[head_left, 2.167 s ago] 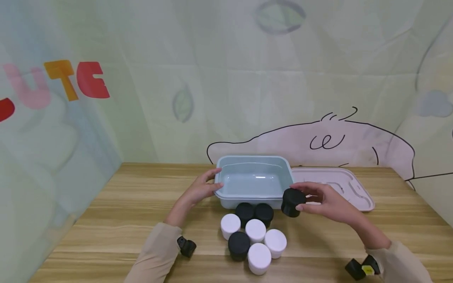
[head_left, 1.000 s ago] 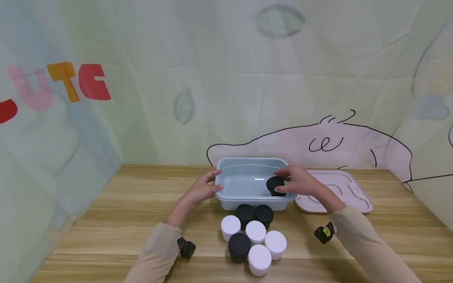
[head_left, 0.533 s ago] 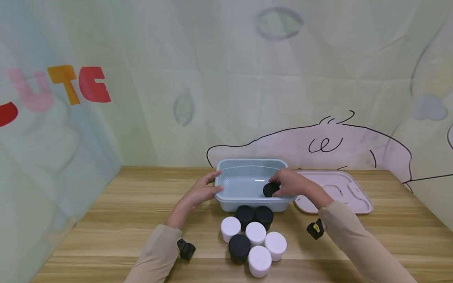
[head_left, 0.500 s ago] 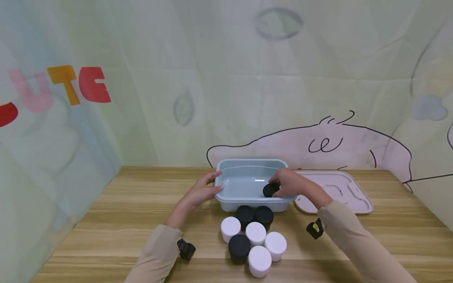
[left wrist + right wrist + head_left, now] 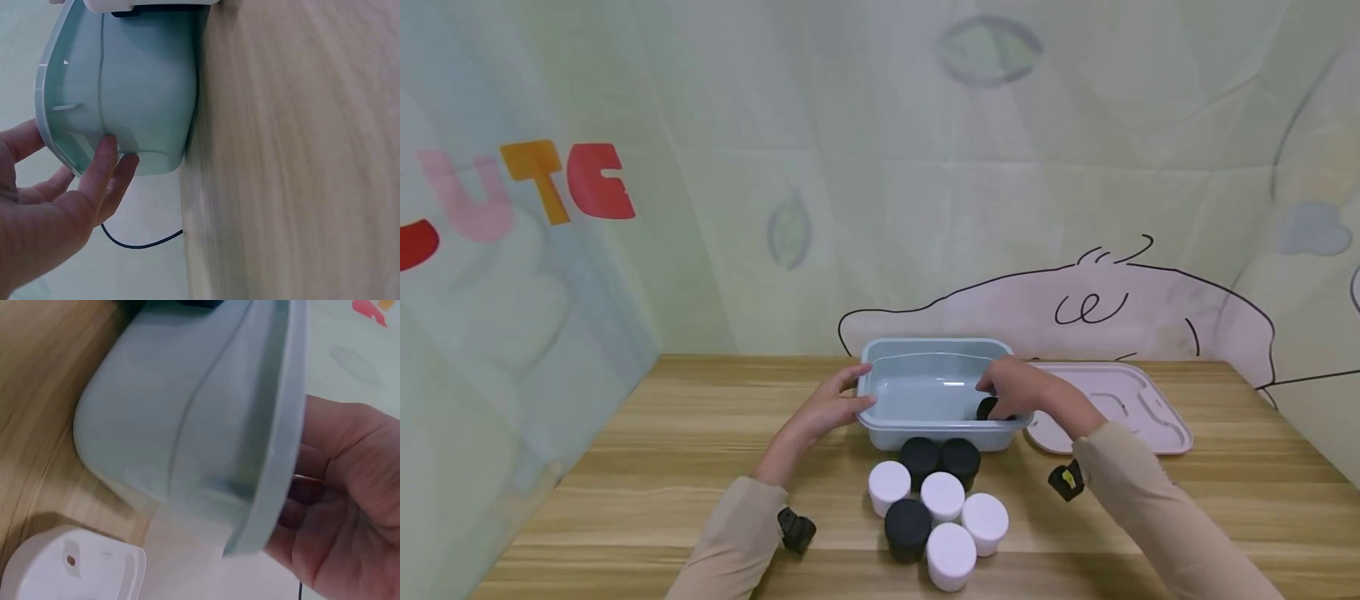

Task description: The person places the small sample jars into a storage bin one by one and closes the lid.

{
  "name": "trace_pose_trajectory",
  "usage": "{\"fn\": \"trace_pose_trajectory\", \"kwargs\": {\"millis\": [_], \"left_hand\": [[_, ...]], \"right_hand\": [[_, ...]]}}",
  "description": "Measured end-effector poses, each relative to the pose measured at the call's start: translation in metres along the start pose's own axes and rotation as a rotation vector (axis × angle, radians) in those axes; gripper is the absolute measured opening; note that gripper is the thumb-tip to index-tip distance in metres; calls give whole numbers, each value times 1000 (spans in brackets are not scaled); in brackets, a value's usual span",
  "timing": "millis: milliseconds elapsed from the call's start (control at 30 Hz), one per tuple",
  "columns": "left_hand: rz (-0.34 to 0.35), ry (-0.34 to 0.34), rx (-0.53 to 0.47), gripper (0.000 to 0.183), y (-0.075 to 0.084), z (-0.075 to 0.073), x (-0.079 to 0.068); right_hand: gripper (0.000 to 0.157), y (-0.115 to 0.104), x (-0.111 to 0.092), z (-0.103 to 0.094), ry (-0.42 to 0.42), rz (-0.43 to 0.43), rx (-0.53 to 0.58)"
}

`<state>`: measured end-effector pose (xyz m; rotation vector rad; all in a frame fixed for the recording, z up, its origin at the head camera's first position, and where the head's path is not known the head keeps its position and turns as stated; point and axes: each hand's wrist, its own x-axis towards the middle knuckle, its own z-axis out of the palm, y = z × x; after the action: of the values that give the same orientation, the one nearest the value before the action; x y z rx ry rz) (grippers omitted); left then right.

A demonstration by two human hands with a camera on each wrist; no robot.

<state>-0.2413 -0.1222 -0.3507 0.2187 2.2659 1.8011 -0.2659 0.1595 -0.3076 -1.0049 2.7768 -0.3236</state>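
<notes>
A light blue plastic box (image 5: 925, 392) stands at the back of the wooden table. My left hand (image 5: 831, 408) holds its left end; in the left wrist view several fingers (image 5: 103, 164) lie against the outer wall, with the rim between them and the thumb. My right hand (image 5: 1022, 390) reaches over the right rim into the box and grips a black jar (image 5: 987, 408) low in the front right corner. Most of that jar is hidden by the hand and box wall. In the right wrist view the box wall (image 5: 162, 406) hides my right fingertips.
In front of the box stand black jars (image 5: 907, 527) and several white-lidded jars (image 5: 951, 554), grouped closely. A pale pink lid (image 5: 1120, 404) lies flat to the right of the box. Behind the table hangs a printed cloth (image 5: 880, 183).
My right hand has carried the black jar from outside the box's right front corner into the box, lowered it and shifted it right into the corner. My left hand has stayed on the box end.
</notes>
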Motion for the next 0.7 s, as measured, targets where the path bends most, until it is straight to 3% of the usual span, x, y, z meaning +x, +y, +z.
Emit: {"fn": "trace_pose_trajectory", "kwargs": {"millis": [200,433,700], "left_hand": [[-1,0,-6,55,0,1,0],[6,-12,5,55,2,-2,-4],[-8,3,9,55,-1,-3,-1]], "right_hand": [[42,6,-13,-5,70,13,127],[44,9,-32,-2,178,-89,279],[44,-2,-58,7,212,-80,471]]}}
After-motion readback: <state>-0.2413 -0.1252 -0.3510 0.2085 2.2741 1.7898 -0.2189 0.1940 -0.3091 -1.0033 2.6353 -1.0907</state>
